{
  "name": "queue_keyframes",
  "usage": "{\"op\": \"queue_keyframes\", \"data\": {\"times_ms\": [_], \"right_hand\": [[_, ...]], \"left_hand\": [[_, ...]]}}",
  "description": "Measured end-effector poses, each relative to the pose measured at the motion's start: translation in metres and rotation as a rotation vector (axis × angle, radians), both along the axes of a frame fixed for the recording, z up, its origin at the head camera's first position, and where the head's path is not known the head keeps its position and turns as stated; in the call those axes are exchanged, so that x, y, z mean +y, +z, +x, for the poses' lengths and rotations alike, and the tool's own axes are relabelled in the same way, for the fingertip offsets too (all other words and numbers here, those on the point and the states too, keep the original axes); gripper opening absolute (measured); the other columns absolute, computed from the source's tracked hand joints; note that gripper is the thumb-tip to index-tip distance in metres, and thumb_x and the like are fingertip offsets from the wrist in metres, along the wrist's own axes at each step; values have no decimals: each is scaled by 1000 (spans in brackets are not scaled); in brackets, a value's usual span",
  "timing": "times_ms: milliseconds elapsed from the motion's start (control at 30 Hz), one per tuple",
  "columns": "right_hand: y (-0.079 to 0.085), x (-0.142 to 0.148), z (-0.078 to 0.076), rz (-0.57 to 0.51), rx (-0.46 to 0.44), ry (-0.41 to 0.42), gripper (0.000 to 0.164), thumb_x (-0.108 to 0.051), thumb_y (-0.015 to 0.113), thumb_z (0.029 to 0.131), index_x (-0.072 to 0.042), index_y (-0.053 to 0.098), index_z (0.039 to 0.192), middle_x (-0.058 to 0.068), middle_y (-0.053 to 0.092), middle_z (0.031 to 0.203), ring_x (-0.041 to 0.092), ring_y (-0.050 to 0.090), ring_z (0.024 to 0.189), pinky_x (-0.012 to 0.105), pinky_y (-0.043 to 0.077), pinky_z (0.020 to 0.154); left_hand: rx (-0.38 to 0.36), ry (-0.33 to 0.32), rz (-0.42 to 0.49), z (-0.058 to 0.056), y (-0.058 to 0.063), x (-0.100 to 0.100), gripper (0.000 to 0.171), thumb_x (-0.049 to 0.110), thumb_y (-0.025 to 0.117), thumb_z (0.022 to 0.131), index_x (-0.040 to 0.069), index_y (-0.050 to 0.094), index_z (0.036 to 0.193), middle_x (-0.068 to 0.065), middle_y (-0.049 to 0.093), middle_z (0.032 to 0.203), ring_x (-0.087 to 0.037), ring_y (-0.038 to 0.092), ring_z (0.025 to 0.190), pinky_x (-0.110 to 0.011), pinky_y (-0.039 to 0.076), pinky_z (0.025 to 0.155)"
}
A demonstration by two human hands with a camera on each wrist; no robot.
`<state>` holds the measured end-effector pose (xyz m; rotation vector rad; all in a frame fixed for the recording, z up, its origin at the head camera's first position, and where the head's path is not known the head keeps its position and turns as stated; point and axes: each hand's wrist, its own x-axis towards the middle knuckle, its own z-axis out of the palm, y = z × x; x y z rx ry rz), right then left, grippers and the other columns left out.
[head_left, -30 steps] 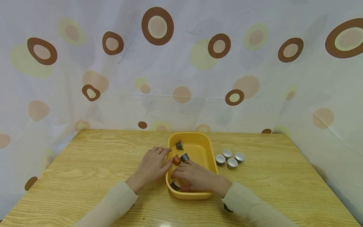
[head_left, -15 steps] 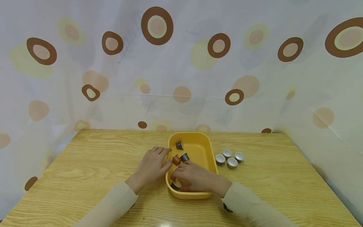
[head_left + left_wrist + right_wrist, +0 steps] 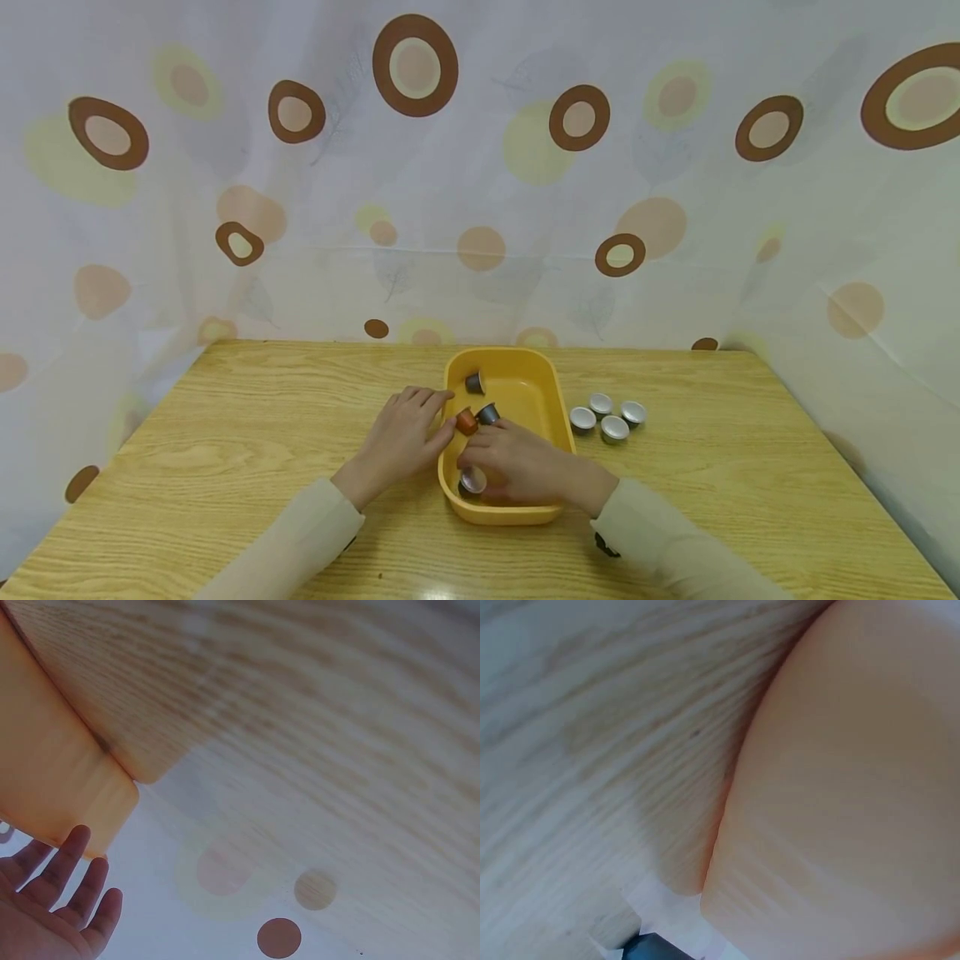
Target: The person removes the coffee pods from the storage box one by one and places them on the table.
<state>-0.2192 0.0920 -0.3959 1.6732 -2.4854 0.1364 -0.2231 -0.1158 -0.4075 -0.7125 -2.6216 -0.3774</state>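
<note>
A yellow plastic tray (image 3: pixel 525 387) stands on the table in front of me. At its near left corner my right hand (image 3: pixel 521 462) pinches a dark coffee capsule (image 3: pixel 472 481), its pale foil lid facing up. My left hand (image 3: pixel 401 433) rests at the tray's left rim with fingers loosely extended; in the left wrist view these fingers (image 3: pixel 90 885) reach to the rim. Beside the left thumb lies an orange capsule (image 3: pixel 467 422), touching distance from a dark grey capsule (image 3: pixel 488 414). Farther back in the tray another dark capsule (image 3: pixel 475 383) lies on its side.
Several capsules (image 3: pixel 614 429) stand lid up in a cluster on the wooden table (image 3: pixel 712 467), right of the tray. A patterned cloth (image 3: pixel 480 167) hangs behind the table and along its sides. A dark object (image 3: pixel 656 947) shows low in the right wrist view.
The capsule at my right fingers has shifted slightly right and up, and its lid has turned more upward. My right hand moved a little with it; the left hand stays put.
</note>
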Motion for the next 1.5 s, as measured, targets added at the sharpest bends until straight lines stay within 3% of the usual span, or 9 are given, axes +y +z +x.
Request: {"op": "queue_keyframes", "data": {"times_ms": [433, 800, 1000, 1233, 1500], "right_hand": [[8, 10, -1, 2, -20, -66, 32, -36, 68, 79, -22, 61, 106, -11, 61, 107, 7, 53, 103, 30, 41, 87], [15, 24, -5, -31, -15, -101, 27, -34, 68, 80, -20, 62, 102, -9, 62, 98, 10, 55, 94, 34, 43, 90], [15, 33, -8, -69, 23, -96, 29, -32, 72, 75, -18, 62, 99, -8, 62, 96, 11, 56, 92, 36, 45, 87], [21, 42, -10, -44, -12, -172, 30, -33, 73, 74, -21, 61, 99, -8, 61, 99, 11, 55, 96, 36, 43, 90], [30, 54, -12, -89, 7, -191, 29, -29, 73, 75, -22, 61, 100, -8, 60, 97, 12, 54, 93, 36, 43, 88]], "left_hand": [[-26, 11, -20, -1, 0, 0, 38, 36, 46, 92, 12, 57, 121, -3, 63, 110, -24, 55, 106, -42, 44, 91], [-22, 18, -34, -1, 0, 0, 39, 37, 45, 93, 13, 56, 121, -3, 63, 110, -23, 55, 107, -41, 44, 91], [-19, 19, -32, 0, 0, 0, 38, 35, 47, 92, 13, 57, 121, -3, 63, 110, -23, 55, 106, -40, 44, 91], [-24, 16, -19, 1, 1, 1, 37, 33, 50, 91, 13, 57, 121, -3, 63, 111, -24, 55, 106, -41, 45, 91], [-34, 11, -17, 2, 2, 0, 38, 35, 48, 92, 12, 57, 121, -4, 63, 111, -24, 55, 107, -42, 44, 91]]}}
